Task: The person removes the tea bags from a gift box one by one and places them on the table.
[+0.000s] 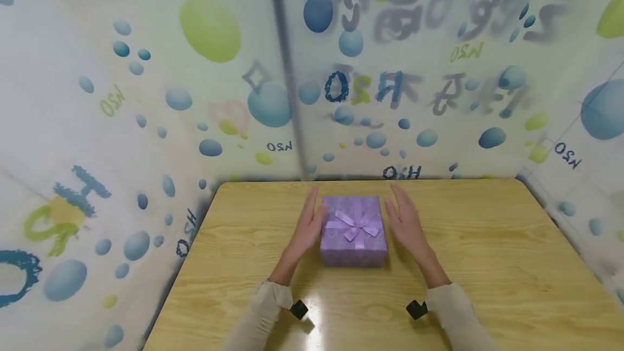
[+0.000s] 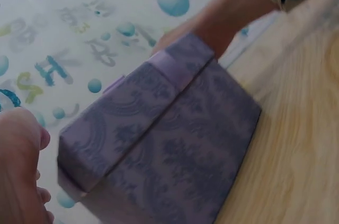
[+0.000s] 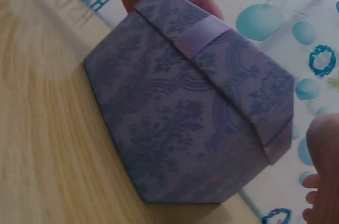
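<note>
Now: both hands flank purple gift box (image 1: 353, 230), mid-counter (image 1: 487, 264), near far edge. Left hand (image 1: 308, 226) at box's left side, fingers straight, thumb at or near lid edge; right hand (image 1: 405, 221) just beside right side, fingers straight, holding nothing. Grip not yet closed. Step, by judgement: approach before grasp. Next move calls for even pressure from both palms. Box: square, damask-patterned paper, separate lid, lilac ribbon (image 1: 361, 225) tied in bow on top.

The head view looks down at the wooden table (image 1: 487, 242) from above; both wrist views sit close, sharing the purple gift box (image 2: 175, 144).
</note>
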A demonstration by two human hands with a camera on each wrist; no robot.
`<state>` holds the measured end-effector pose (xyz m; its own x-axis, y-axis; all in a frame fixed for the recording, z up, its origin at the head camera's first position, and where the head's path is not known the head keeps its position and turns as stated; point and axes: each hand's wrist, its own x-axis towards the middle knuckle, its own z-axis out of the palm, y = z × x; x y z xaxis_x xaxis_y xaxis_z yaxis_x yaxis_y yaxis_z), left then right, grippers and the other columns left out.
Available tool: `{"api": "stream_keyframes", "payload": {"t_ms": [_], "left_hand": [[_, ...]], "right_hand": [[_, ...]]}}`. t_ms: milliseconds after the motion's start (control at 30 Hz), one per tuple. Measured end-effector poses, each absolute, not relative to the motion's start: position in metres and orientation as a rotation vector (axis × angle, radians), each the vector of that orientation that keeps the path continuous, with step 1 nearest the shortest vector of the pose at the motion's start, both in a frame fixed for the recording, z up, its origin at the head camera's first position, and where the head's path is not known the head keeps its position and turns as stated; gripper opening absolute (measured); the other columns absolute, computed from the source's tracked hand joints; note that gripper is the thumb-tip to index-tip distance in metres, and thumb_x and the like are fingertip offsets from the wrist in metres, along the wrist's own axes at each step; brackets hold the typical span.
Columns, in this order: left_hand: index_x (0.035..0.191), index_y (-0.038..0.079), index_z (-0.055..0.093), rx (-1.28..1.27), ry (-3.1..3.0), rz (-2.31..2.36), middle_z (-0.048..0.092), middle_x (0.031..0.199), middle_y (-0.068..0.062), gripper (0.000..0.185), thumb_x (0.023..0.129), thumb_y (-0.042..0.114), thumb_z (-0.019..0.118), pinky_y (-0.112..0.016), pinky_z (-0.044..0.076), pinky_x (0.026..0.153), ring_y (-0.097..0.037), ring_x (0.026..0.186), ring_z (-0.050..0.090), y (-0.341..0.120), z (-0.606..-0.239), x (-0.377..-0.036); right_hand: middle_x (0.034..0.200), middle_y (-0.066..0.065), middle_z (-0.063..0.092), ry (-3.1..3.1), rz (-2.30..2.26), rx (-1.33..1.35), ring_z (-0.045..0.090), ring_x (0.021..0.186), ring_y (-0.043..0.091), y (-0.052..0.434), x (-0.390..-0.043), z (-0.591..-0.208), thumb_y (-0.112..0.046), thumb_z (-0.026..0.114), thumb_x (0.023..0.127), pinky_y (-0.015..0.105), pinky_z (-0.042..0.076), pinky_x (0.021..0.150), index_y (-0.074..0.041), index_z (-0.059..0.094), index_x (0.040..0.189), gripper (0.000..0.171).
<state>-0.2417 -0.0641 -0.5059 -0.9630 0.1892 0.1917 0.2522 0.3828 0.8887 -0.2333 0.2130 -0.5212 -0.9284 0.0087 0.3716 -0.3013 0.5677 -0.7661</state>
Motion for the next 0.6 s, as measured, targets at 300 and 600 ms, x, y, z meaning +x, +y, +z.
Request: {"api": "stream_keyframes", "payload": {"t_ms": [300, 600], "left_hand": [[0.169, 0.020, 0.018, -0.131, -2.358, -2.229, 0.013, 0.175, -0.005, 0.077, 0.103, 0.022, 0.057, -0.051, 0.006, 0.129, -0.028, 0.161, 0.006, -0.047, -0.516, -0.234], [0.168, 0.024, 0.027, 0.023, -2.109, -2.493, 0.017, 0.175, -0.001, 0.074, 0.101, 0.029, 0.059, -0.051, 0.005, 0.129, -0.026, 0.161, 0.006, -0.044, -0.526, -0.229]], "right_hand": [[0.175, 0.015, 0.011, -2.203, 2.217, 0.092, 0.007, 0.162, 0.027, 0.175, -0.227, -0.522, -0.031, 0.040, 0.114, 0.044, 0.007, 0.130, -0.009, 0.009, 0.169, 0.067], [0.177, 0.002, -0.001, -2.031, 2.416, -0.081, -0.002, 0.162, 0.018, 0.158, -0.211, -0.530, -0.023, 0.052, 0.106, 0.041, -0.003, 0.129, -0.020, -0.004, 0.170, 0.085]]}}
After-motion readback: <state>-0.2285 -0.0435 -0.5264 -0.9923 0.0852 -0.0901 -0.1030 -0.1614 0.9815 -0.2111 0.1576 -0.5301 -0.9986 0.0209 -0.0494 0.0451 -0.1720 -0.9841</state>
